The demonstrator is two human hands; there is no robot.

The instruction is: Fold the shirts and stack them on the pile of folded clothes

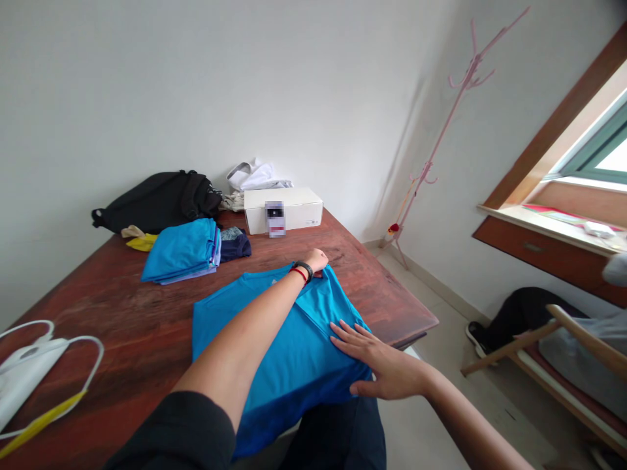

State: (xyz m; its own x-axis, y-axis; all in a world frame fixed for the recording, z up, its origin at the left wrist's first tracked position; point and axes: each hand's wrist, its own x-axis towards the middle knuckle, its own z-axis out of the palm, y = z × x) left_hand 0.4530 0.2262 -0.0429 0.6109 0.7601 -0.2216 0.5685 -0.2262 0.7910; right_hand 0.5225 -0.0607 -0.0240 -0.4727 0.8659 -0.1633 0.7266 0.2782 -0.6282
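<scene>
A blue shirt (274, 352) lies spread over the front of the wooden table, its lower part hanging off the near edge above my legs. My left hand (316, 261), with a black band and a red cord at the wrist, reaches across it and is closed on the shirt's far right corner. On the shirt's right side my right hand (365, 352) rests flat with fingers spread. A stack of folded clothes (183, 251), blue on top, sits on the table beyond the shirt to the left.
Along the wall are a black backpack (161, 199), a white box (298, 207) and white cloth (252, 175). A white power strip (29, 372) with cables lies at left. A pink coat rack (443, 130) stands in the corner; a person sits on a wooden chair (582, 333) at right.
</scene>
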